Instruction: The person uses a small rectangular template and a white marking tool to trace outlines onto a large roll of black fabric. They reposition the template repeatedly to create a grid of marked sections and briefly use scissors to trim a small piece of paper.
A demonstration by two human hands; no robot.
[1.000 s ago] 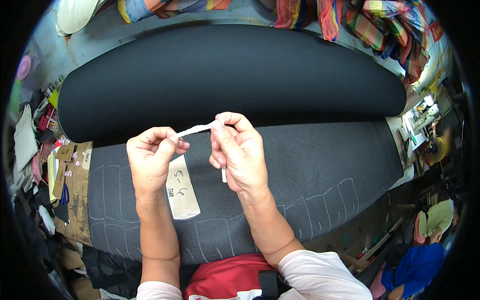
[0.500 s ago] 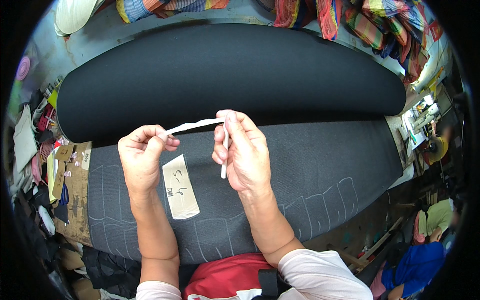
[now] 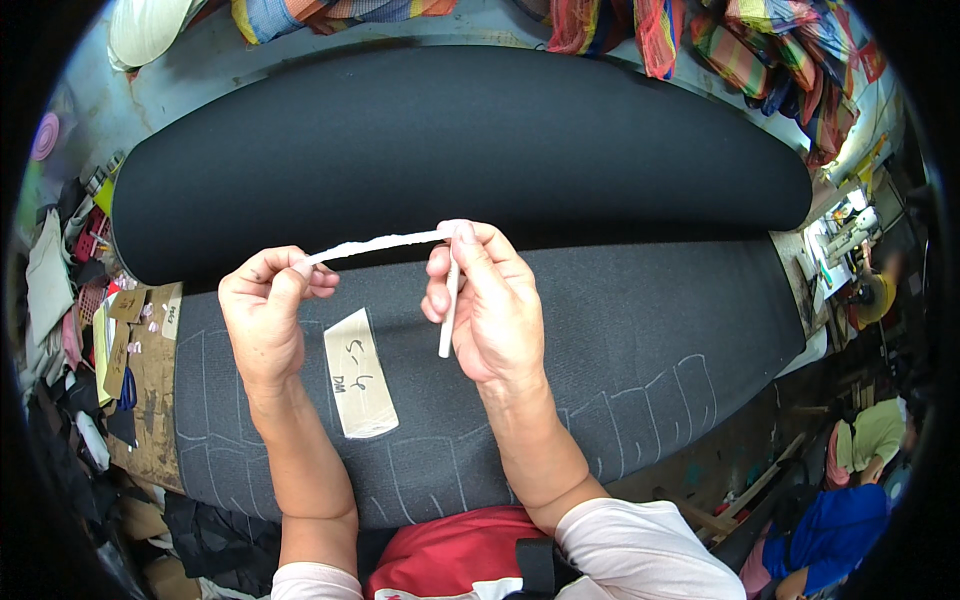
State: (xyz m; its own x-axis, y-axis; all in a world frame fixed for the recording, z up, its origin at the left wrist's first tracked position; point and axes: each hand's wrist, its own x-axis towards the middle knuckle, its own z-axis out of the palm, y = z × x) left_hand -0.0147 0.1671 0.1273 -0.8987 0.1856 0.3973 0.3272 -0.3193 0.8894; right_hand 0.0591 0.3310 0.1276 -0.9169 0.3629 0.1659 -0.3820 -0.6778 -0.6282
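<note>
We hold a thin white strip (image 3: pixel 375 243) stretched between both hands: our left hand (image 3: pixel 265 320) pinches one end between thumb and fingertips, our right hand (image 3: pixel 490 300) pinches the other, with a white chalk stick (image 3: pixel 448 312) tucked in the same grip. The strip hangs above the grey fabric (image 3: pixel 600 340) marked with chalk lines, near a paper pattern piece (image 3: pixel 360 372). Pulling harder could tear the frayed strip, and the crowded right grip could let the chalk slip onto the fabric.
</note>
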